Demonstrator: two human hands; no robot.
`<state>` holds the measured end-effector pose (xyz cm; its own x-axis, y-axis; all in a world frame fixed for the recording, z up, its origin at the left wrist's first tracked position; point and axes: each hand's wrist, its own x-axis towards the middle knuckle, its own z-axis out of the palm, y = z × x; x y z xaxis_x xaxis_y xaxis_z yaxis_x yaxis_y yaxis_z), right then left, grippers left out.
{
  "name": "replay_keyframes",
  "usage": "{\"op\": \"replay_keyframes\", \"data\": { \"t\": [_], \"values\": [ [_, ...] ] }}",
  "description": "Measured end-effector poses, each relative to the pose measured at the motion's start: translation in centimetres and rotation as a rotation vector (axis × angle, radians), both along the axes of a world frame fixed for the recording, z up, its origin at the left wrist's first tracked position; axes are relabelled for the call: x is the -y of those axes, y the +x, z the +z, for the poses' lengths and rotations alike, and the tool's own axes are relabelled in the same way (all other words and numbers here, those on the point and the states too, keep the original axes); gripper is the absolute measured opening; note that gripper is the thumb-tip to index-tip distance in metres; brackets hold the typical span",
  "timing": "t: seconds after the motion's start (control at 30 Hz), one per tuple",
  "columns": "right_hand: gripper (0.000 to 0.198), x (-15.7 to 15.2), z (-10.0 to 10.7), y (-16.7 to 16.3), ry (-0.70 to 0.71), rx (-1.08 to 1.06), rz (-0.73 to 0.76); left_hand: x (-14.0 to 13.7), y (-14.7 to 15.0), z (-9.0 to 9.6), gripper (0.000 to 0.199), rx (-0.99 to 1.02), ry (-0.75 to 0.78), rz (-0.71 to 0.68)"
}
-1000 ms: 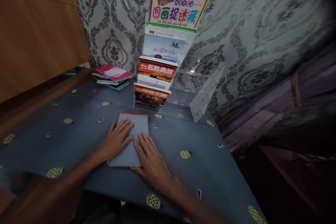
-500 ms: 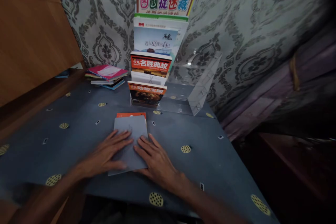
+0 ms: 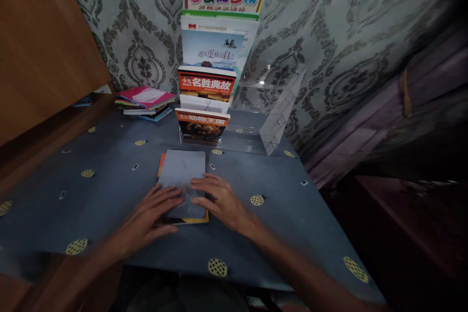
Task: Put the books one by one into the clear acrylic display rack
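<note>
Head view: grey panel is laid over orange-edged book; left hand and right hand are placed, fingers apart, contact blurred; edges are best squared gently.

Bare hands are what I work with through this head view. My left hand has slim fingers and a long thumb, and blur softens it toward the wrist. My right hand shows more sharply, with raised knuckles and slim fingers that taper to rounded tips. The left forearm is bare, lean and badly smeared near the border. The right forearm is bare too, narrow at the wrist and fuller farther back. Low in my view I make out dark cloth, rounded and dull; its cut is too dim to tell.
</note>
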<state>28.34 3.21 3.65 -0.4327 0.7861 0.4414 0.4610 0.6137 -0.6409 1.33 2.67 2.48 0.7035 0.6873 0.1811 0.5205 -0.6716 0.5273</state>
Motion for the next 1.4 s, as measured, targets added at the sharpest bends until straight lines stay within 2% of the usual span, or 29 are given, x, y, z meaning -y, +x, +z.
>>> {"op": "replay_keyframes", "data": {
  "t": [0.07, 0.23, 0.37, 0.47, 0.57, 0.7, 0.8, 0.87, 0.93, 1.03, 1.13, 1.3, 1.4],
  "values": [
    [0.039, -1.2, -0.8, -0.2, -0.073, 0.087, -0.07, -0.3, 0.2, -0.5, 0.06, -0.037, 0.058, 0.124],
    [0.058, -3.5, -3.2, -0.7, -0.157, 0.224, -0.189, -1.8, 0.9, -2.1, 0.055, -0.052, 0.107, 0.39],
    [0.057, -3.6, -4.5, -1.2, -0.146, 0.229, -0.218, -2.6, 1.9, -2.7, 0.053, -0.044, 0.123, 0.475],
    [0.056, -3.5, -5.0, -1.5, -0.135, 0.228, -0.225, -3.2, 2.1, -2.0, 0.047, 0.04, 0.074, 0.489],
    [0.054, -3.4, -5.3, -1.7, -0.135, 0.222, -0.235, -4.1, 2.0, -0.7, 0.051, 0.215, -0.095, 0.512],
    [0.053, -3.1, -5.4, -1.7, -0.108, 0.223, -0.257, -4.8, 2.6, 1.3, 0.068, 0.584, -0.422, 0.601],
    [0.054, -3.0, -5.4, -1.4, -0.096, 0.22, -0.256, -4.6, 3.7, 2.2, 0.078, 0.642, -0.715, 0.593],
    [0.056, -3.1, -5.5, -1.0, -0.097, 0.2, -0.248, -4.4, 4.2, 2.4, 0.079, 0.606, -0.795, 0.528],
    [0.057, -3.5, -5.5, -0.5, -0.088, 0.149, -0.247, -4.4, 4.2, 2.6, 0.073, 0.554, -0.721, 0.482],
    [0.057, -4.2, -4.9, 0.3, -0.068, 0.007, -0.264, -4.6, 3.8, 3.3, 0.061, 0.469, -0.461, 0.411],
    [0.057, -4.5, -3.0, 1.0, -0.052, -0.164, -0.267, -4.4, 3.4, 5.0, 0.054, 0.433, -0.234, 0.349],
    [0.064, -3.9, 0.9, 1.8, -0.024, -0.42, -0.278, -3.4, 3.3, 8.1, 0.049, 0.34, 0.008, 0.288],
    [0.07, -3.8, 2.2, 1.7, -0.144, -0.596, -0.268, -3.0, 3.1, 8.7, 0.044, 0.232, 0.155, 0.263]
  ]
}}
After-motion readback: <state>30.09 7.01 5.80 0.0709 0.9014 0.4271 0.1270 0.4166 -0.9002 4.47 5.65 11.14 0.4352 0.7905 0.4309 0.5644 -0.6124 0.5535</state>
